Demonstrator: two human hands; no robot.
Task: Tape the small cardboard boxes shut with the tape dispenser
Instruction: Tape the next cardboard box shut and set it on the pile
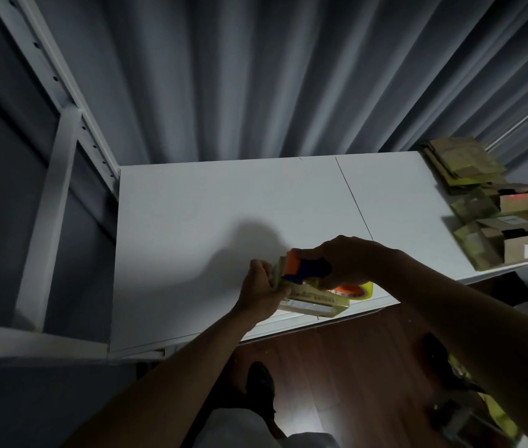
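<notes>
Above the near tabletop (191, 221) edge, the small yellowish cardboard box (313, 302) lies lengthwise left to right, its left end gripped by the left hand (261, 286); the right hand (346, 261) grips the orange-and-blue tape dispenser (304, 268) on top.

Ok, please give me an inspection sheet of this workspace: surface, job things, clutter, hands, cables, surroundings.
Surface: white table, seam line across it.
Job's things: small box held above the near table edge; tape dispenser, orange and blue, pressed on it.
Clutter: pile of cardboard boxes at the table's right end, some flat, some open.
Hands: left hand grips the box; right hand grips the dispenser.
Cables: nothing seen.
Surroundings: grey curtain behind, white metal rack at left, wooden floor.
</notes>
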